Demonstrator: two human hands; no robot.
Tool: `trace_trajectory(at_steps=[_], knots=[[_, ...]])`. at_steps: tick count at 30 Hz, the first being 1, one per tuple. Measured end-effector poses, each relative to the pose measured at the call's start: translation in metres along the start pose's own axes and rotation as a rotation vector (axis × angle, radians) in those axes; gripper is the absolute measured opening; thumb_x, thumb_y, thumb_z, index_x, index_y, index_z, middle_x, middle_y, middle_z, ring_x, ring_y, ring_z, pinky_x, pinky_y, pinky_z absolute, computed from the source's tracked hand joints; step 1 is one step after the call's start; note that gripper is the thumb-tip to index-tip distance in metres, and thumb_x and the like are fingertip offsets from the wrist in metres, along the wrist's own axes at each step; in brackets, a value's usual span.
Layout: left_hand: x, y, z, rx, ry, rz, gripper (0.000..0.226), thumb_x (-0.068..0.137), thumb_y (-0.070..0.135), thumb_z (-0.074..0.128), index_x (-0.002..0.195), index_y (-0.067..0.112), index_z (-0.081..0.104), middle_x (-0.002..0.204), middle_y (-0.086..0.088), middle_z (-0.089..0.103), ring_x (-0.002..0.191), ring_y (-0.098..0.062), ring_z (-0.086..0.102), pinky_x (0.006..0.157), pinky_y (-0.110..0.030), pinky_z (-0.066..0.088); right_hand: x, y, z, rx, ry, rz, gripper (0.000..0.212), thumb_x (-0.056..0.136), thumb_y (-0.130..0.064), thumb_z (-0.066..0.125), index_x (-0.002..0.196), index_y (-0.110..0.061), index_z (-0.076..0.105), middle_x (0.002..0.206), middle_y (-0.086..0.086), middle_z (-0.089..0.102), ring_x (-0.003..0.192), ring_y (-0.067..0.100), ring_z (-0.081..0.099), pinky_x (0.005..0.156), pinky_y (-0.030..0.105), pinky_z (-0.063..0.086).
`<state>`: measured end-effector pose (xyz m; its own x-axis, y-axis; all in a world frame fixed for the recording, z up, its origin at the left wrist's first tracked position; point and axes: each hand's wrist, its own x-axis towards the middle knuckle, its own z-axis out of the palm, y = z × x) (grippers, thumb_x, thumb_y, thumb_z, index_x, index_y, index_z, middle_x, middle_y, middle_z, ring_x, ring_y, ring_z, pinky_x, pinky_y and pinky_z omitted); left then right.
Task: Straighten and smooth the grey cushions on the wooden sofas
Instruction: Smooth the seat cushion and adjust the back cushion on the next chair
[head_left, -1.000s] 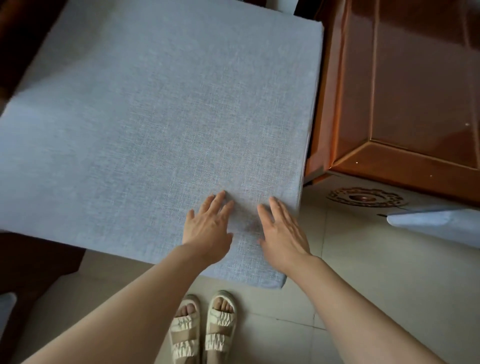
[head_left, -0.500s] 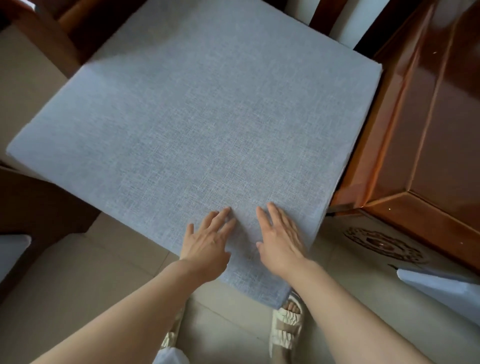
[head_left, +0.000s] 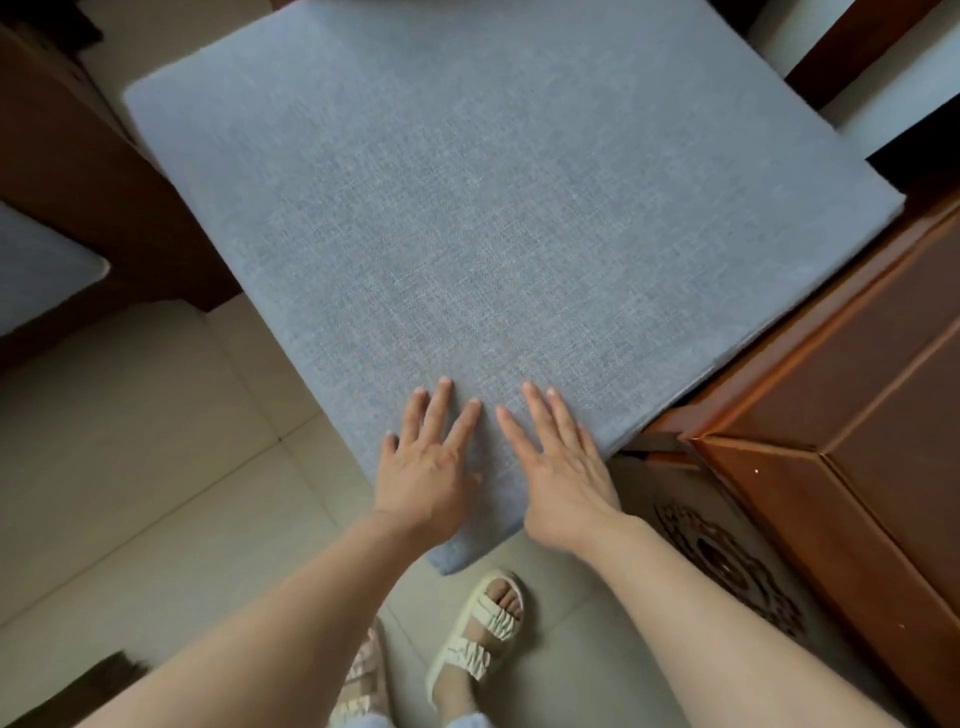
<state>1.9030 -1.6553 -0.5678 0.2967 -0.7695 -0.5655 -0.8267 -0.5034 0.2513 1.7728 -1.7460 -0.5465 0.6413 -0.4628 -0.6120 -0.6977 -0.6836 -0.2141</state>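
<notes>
A large square grey cushion (head_left: 467, 218) lies flat and fills the middle of the view, one corner pointing toward me and jutting over the floor. My left hand (head_left: 423, 462) rests palm down on that near corner, fingers spread. My right hand (head_left: 563, 467) lies flat beside it, fingers spread, a small gap between the two hands. Neither hand grips the fabric. The seat under the cushion is hidden.
A glossy brown wooden table (head_left: 857, 415) stands close on the right, touching the cushion's edge. Dark wooden sofa frame (head_left: 78, 171) and another grey cushion (head_left: 36, 270) sit at the left. Pale floor tiles (head_left: 130, 441) and my sandalled feet (head_left: 483, 629) are below.
The cushion appears turned clockwise in the view, its near corner now pointing at me, while both hands stay flat on it. My feet have shifted.
</notes>
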Motion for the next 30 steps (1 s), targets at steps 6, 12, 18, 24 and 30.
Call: trace_trajectory(at_steps=[6, 12, 18, 24, 30], knots=[[-0.014, 0.008, 0.011, 0.006, 0.031, -0.036, 0.068, 0.098, 0.03, 0.038, 0.152, 0.035, -0.003, 0.158, 0.002, -0.022, 0.146, -0.024, -0.012, 0.11, -0.044, 0.024, 0.0, -0.008, 0.004, 0.01, -0.013, 0.017, 0.1, 0.082, -0.013, 0.057, 0.152, -0.032, -0.012, 0.153, 0.004, -0.035, 0.142, 0.025, -0.031, 0.117, 0.039, -0.007], [-0.035, 0.015, 0.026, 0.016, 0.026, -0.014, 0.081, 0.092, 0.042, 0.05, 0.152, 0.031, -0.003, 0.158, -0.001, -0.021, 0.146, -0.025, -0.012, 0.11, -0.048, 0.023, -0.012, -0.004, 0.023, -0.11, 0.053, -0.012, 0.109, 0.079, -0.007, 0.061, 0.15, -0.034, -0.018, 0.152, 0.005, -0.038, 0.141, 0.025, -0.031, 0.119, 0.039, -0.008], [-0.047, 0.029, 0.067, 0.069, 0.11, -0.058, 0.113, 0.081, 0.054, 0.065, 0.148, 0.027, -0.022, 0.151, -0.008, -0.037, 0.142, -0.031, -0.027, 0.114, -0.055, 0.014, -0.01, 0.005, 0.055, -0.19, 0.164, -0.027, 0.12, 0.079, -0.016, 0.068, 0.143, -0.033, -0.032, 0.147, 0.007, -0.045, 0.137, 0.027, -0.038, 0.113, 0.04, -0.018], [-0.035, 0.036, 0.094, 0.052, 0.236, -0.166, 0.107, 0.085, 0.046, 0.063, 0.147, 0.032, -0.023, 0.152, -0.006, -0.036, 0.141, -0.029, -0.028, 0.113, -0.059, 0.002, 0.0, 0.022, 0.074, -0.205, 0.288, -0.138, 0.119, 0.078, -0.021, 0.069, 0.144, -0.034, -0.029, 0.148, 0.008, -0.042, 0.138, 0.03, -0.036, 0.11, 0.043, -0.02], [-0.023, 0.053, 0.106, -0.048, 0.466, -0.307, 0.092, 0.086, 0.048, 0.06, 0.15, 0.039, -0.005, 0.158, -0.001, -0.014, 0.142, -0.026, -0.013, 0.113, -0.056, 0.001, 0.018, 0.05, 0.099, -0.157, 0.595, -0.366, 0.119, 0.058, -0.016, 0.082, 0.151, -0.029, 0.009, 0.159, 0.008, -0.003, 0.146, 0.034, -0.005, 0.115, 0.044, -0.006]])
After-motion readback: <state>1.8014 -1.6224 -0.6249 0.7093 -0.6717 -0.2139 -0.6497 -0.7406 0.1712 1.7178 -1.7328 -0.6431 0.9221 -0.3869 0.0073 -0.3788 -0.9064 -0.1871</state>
